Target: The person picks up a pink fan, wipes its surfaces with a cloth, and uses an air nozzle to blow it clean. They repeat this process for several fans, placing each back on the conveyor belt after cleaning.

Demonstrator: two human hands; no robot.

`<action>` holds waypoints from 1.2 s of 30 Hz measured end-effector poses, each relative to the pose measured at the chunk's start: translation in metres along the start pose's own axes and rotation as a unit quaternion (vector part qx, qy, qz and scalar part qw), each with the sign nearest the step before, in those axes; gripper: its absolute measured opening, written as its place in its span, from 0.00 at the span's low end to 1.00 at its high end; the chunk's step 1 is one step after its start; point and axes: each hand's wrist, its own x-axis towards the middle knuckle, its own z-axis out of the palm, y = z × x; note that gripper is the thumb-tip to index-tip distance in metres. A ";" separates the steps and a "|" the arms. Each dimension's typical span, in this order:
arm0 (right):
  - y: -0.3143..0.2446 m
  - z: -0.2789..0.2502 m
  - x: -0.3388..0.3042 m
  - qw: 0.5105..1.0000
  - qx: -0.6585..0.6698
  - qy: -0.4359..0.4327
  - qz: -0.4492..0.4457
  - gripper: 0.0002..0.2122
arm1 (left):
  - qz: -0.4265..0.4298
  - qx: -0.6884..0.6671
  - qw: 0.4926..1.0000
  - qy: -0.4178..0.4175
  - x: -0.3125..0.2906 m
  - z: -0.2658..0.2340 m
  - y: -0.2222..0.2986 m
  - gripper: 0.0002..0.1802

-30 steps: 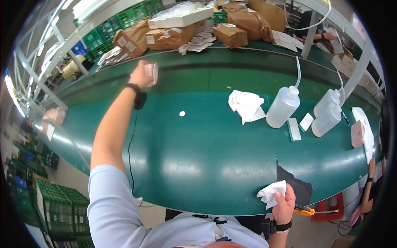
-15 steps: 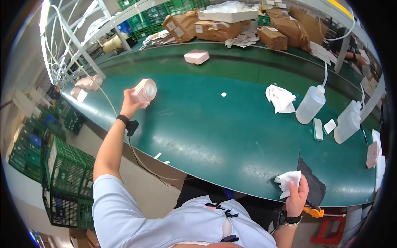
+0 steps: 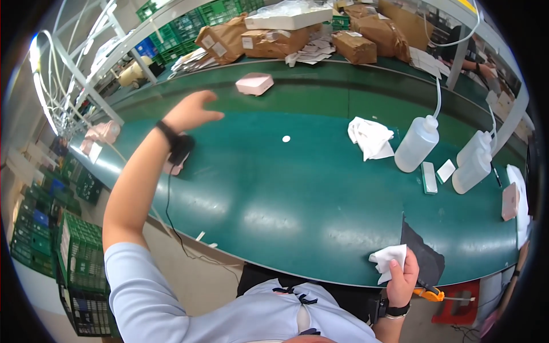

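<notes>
two bare hands work well apart here. the left hand [image 3: 192,112], at the upper left of the frame, has its thumb and fingers loosely parted with nothing between them; the pale pink box [image 3: 255,85] sits beyond it on the green strip [image 3: 320,87], near upper centre, untouched. the right hand [image 3: 404,275], at the lower right, pinches a rumpled white cloth [image 3: 388,260] between thumb and fingers.

the step in hand looks to be a reach for that box. it would go best with the fingers spread wider than its sides, gripping two opposite faces, then lifting rather than dragging. mind the pink item [image 3: 175,168] just below the wrist, mostly hidden by the black wrist device [image 3: 182,148]: a low forearm could nudge it. the black cord [image 3: 168,201] hanging there should run slack.
</notes>
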 end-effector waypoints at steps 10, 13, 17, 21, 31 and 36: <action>-0.021 0.020 0.004 0.990 -0.134 0.046 -0.009 0.08 | -0.015 0.302 0.952 0.053 0.223 0.166 0.038 0.28; -0.022 0.020 0.008 0.985 -0.166 0.042 -0.011 0.08 | -0.054 0.369 0.922 0.108 0.249 0.188 0.024 0.30; -0.023 0.016 0.008 0.985 -0.169 0.028 -0.016 0.07 | -0.041 0.301 0.953 -0.008 0.252 0.161 0.015 0.31; -0.018 0.015 0.006 0.991 -0.130 0.037 -0.006 0.08 | -0.036 0.018 0.981 0.188 0.196 0.116 0.006 0.32; -0.009 0.015 0.003 0.994 -0.089 0.030 -0.049 0.12 | -0.009 -0.868 0.475 -0.144 -0.082 0.106 0.130 0.43; -0.018 0.035 -0.005 0.995 -0.076 0.014 -0.066 0.13 | -0.028 -0.858 0.427 -0.282 -0.142 0.134 0.165 0.40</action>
